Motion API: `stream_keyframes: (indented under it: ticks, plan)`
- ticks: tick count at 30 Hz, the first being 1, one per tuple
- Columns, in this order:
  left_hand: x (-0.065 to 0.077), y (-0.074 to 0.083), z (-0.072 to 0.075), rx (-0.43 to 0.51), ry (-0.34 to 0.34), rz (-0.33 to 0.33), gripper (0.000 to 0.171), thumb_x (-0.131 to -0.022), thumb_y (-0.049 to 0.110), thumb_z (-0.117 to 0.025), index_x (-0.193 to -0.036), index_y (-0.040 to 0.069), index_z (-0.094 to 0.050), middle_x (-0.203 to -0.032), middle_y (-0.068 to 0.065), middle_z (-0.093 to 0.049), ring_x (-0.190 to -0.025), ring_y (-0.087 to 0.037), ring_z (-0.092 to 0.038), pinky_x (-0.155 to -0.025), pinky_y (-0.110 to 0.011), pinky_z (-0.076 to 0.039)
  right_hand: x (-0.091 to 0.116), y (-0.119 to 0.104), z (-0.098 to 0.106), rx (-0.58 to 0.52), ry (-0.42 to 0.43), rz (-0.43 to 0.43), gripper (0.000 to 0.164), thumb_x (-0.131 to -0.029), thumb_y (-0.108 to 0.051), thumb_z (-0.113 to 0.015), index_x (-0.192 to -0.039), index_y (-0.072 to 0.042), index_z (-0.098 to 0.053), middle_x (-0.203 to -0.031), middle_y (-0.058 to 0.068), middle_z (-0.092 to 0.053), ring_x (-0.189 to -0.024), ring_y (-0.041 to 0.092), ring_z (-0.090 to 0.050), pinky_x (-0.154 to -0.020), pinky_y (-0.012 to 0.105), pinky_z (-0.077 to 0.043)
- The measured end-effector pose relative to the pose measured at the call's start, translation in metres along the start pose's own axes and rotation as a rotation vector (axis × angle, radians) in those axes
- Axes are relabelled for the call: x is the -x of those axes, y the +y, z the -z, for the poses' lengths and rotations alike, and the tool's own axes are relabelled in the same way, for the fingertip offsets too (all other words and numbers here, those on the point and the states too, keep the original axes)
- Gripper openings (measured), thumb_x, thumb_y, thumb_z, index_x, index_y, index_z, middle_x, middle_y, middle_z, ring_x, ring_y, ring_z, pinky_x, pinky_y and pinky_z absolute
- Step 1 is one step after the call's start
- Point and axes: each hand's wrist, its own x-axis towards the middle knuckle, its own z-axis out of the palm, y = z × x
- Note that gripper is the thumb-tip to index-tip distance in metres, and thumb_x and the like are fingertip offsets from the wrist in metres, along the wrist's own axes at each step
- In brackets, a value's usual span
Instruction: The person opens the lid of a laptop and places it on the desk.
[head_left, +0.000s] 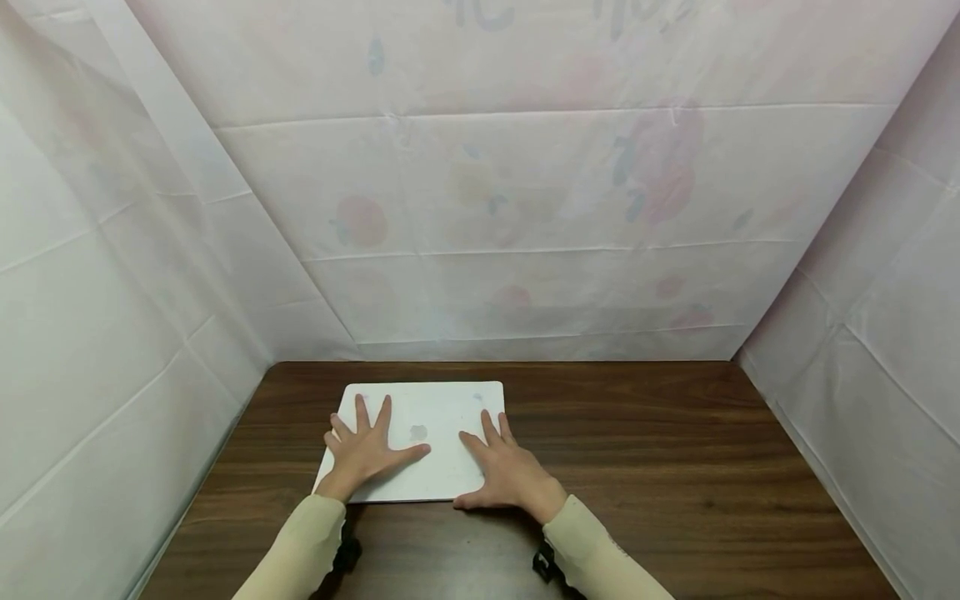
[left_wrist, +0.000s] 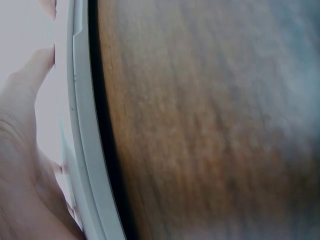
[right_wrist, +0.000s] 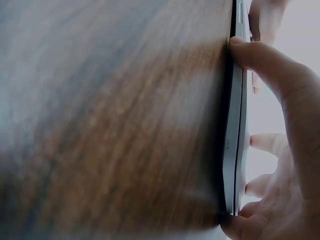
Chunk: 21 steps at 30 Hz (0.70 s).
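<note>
A closed silver-white laptop [head_left: 431, 475] with an apple-shaped logo on its lid lies flat on the table. On the left half of the lid rests my left hand [head_left: 363, 454], fingers spread wide and thumb pointing toward the logo. My right hand [head_left: 513, 475] spans the front right corner. In the right wrist view its thumb [right_wrist: 270, 65] touches the laptop's front edge, while other fingertips press on the lid and the outermost finger sits at the side edge. The left wrist view shows the laptop's thin front edge [left_wrist: 87, 125] next to the left hand.
Dark wood-grain table [head_left: 660, 475] extends around the laptop, mostly to its right. Pale fabric sheeting with faded fruit prints [head_left: 525, 183] hangs behind, and more sheeting [head_left: 97, 292] stands along the left and right sides. Dark wrist devices [head_left: 546, 562] sit under both sleeves.
</note>
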Motion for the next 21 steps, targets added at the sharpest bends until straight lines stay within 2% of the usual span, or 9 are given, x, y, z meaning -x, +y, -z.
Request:
stream_keyframes:
  ticks: [21]
  plan:
    - [0.0011,0.0079,-0.0026,0.016,-0.013,0.011,0.134,-0.069,0.093,-0.060,-0.167,0.013,-0.015,-0.167,-0.035,0.009,-0.140,-0.077,0.009,-0.108,-0.085,-0.002,0.0050,0.0044,0.0043,-0.004,-0.005,-0.013,0.105,-0.076,-0.076,-0.075,-0.160,-0.024,-0.039,-0.170,0.024,-0.016,-0.154,0.054,-0.017,-0.085,0.060,-0.059]
